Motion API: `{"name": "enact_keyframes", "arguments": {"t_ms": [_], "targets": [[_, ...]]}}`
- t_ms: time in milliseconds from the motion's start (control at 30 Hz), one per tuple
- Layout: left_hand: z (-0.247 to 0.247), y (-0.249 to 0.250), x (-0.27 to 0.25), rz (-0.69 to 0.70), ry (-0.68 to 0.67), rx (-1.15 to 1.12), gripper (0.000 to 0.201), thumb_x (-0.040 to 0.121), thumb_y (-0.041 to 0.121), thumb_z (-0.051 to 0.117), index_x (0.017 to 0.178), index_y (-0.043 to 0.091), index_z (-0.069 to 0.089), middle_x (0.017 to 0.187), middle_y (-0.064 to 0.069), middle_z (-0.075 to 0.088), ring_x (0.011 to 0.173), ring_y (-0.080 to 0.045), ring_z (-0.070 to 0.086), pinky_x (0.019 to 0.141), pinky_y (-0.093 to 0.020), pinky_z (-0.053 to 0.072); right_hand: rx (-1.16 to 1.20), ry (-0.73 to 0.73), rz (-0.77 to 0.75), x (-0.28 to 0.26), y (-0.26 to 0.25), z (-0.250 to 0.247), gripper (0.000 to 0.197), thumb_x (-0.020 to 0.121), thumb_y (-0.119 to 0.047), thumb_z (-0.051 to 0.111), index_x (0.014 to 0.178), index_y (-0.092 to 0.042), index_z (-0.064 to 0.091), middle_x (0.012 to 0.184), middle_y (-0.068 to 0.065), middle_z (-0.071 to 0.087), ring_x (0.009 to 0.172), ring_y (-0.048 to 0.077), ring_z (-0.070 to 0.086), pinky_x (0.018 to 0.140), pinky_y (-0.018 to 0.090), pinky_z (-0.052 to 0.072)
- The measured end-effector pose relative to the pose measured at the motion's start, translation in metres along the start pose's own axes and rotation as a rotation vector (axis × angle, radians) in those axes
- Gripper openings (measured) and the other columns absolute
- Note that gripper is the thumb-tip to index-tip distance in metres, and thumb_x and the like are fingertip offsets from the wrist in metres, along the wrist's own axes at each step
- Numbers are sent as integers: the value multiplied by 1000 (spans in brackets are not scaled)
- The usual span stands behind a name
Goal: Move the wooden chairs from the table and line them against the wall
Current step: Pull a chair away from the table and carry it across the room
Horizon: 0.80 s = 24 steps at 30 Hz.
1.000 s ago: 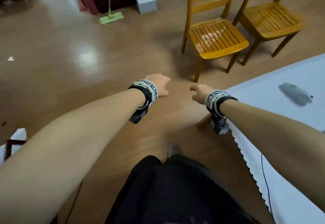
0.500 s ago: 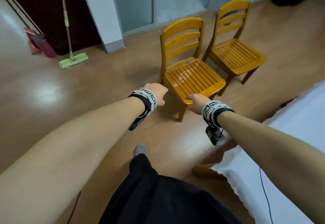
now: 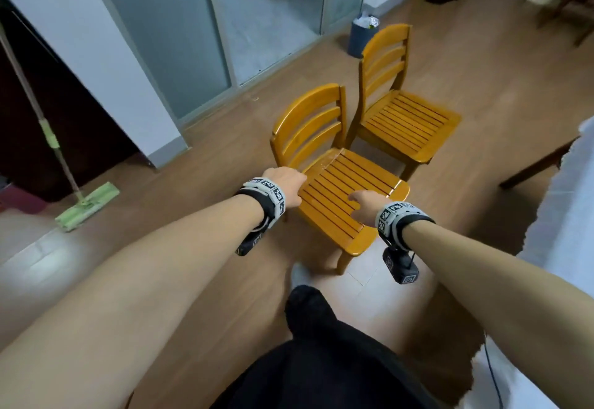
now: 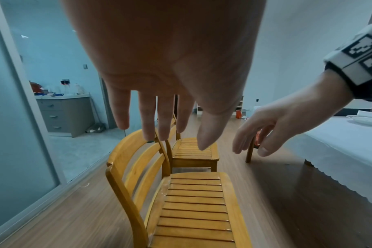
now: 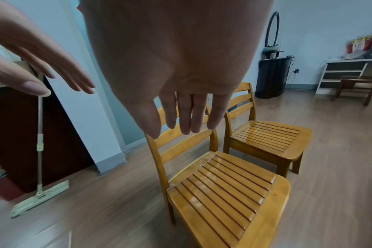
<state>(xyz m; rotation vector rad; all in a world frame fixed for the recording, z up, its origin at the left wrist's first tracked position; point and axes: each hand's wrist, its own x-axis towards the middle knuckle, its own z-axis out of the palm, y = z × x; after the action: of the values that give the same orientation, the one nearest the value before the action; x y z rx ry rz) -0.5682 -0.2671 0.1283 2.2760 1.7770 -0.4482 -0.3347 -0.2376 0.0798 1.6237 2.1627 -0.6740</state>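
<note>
Two orange wooden slatted chairs stand side by side on the floor, backs toward the glass partition. The near chair (image 3: 337, 190) (image 4: 193, 209) (image 5: 227, 191) is right below my hands; the far chair (image 3: 401, 119) (image 4: 193, 151) (image 5: 265, 135) stands just beyond it. My left hand (image 3: 283, 183) (image 4: 159, 117) hovers above the near chair's left seat edge by the backrest, fingers straight, holding nothing. My right hand (image 3: 364, 203) (image 5: 181, 114) hovers over the seat's front right, fingers straight and empty.
A table with a white cloth (image 3: 565, 216) (image 4: 340, 151) fills the right side. A green mop (image 3: 86, 203) (image 5: 39, 193) leans at the left by a white pillar (image 3: 106, 65). A bin (image 3: 361, 36) stands behind the far chair. A small wooden table (image 5: 355, 85) is far right.
I have walked up to the chairs: they went from far ahead to directly under my hands. Both hands stay extended and empty, and the table has slid off to the right.
</note>
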Motion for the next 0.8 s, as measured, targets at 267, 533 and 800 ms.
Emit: {"name": "enact_keyframes", "arguments": {"t_ms": [267, 533, 800], "targets": [[-36, -113, 165, 38, -69, 104, 39, 92, 31, 59, 129, 19, 55, 116, -4, 63, 106, -27, 61, 69, -36, 46, 89, -11, 30, 199, -17, -71, 55, 97, -19, 57, 151, -19, 44, 148, 8, 53, 126, 27, 57, 96, 37, 52], [-80, -176, 302, 156, -150, 105, 45, 89, 24, 59, 133, 18, 54, 120, -4, 63, 103, -25, 63, 73, -39, 56, 231, -61, 80, 316, -32, -131, 53, 94, -21, 60, 146, -22, 50, 138, 8, 59, 116, 26, 62, 93, 37, 54], [-95, -165, 438, 511, -174, 216, 39, 93, 24, 58, 131, 18, 56, 118, -4, 64, 101, -25, 64, 79, -39, 58, 429, -31, 360, 373, 9, -147, 49, 94, -24, 61, 142, -18, 54, 139, 8, 60, 122, 28, 60, 100, 38, 50]]}}
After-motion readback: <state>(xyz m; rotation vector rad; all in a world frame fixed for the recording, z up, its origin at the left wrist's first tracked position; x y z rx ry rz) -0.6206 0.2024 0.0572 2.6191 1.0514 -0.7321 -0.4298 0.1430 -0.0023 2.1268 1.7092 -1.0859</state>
